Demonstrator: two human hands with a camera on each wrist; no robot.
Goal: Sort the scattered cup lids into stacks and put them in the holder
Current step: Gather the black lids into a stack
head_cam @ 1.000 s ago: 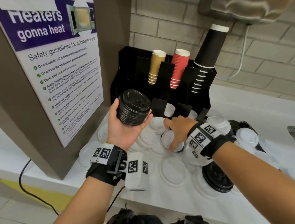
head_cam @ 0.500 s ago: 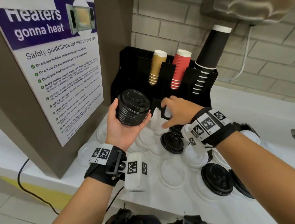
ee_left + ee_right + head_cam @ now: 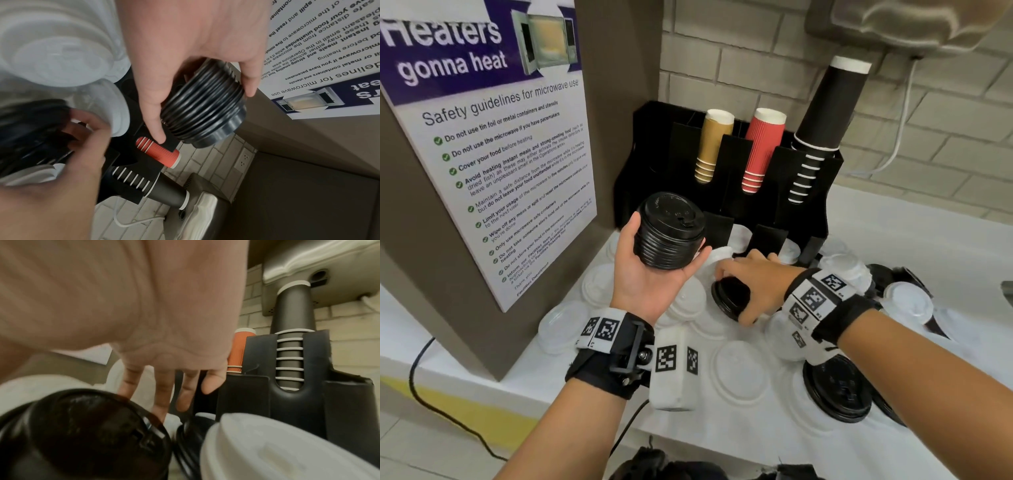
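Observation:
My left hand [image 3: 650,270] is raised palm up and grips a tall stack of black lids [image 3: 669,236], seen close in the left wrist view as a ribbed stack of black lids [image 3: 205,110]. Just right of it and lower, my right hand [image 3: 743,291] reaches down onto a single black lid [image 3: 727,296] on the counter, fingers over its far rim and thumb at its near edge. In the right wrist view that black lid [image 3: 82,434] lies under my fingers [image 3: 162,395]. The black holder [image 3: 808,192] stands behind, with gold, red and black cup stacks.
White and clear lids [image 3: 739,371] lie scattered over the white counter [image 3: 914,246]. More black lids [image 3: 837,389] sit at the front right. A brown cabinet with a poster [image 3: 482,154] walls off the left side. A metal dispenser [image 3: 911,24] hangs at the upper right.
My right hand lifted a white lid off the pile, reached to the holder's front, then came back down onto the uncovered black lid. The left hand with its stack stayed put.

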